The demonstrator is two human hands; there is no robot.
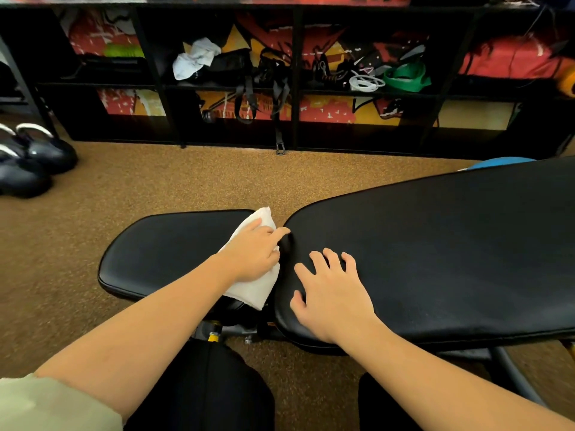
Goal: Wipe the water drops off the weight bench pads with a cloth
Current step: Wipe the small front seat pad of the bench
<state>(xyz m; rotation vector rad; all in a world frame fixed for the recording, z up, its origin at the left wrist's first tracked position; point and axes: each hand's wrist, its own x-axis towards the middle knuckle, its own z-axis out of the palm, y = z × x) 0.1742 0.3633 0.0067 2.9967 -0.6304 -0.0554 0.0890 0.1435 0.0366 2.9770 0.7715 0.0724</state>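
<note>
A black weight bench lies across the view in two parts: a short seat pad on the left and a long back pad on the right, with a narrow gap between them. A folded white cloth lies on the right end of the seat pad, at the gap. My left hand presses flat on the cloth, its index finger reaching to the back pad's edge. My right hand rests on the left end of the back pad, fingers spread, holding nothing. I cannot make out water drops on either pad.
A brown speckled floor surrounds the bench. A black shelf unit with straps, bands and rags runs along the back. Dark kettlebells stand at the far left. The bench frame with a yellow knob shows below the gap.
</note>
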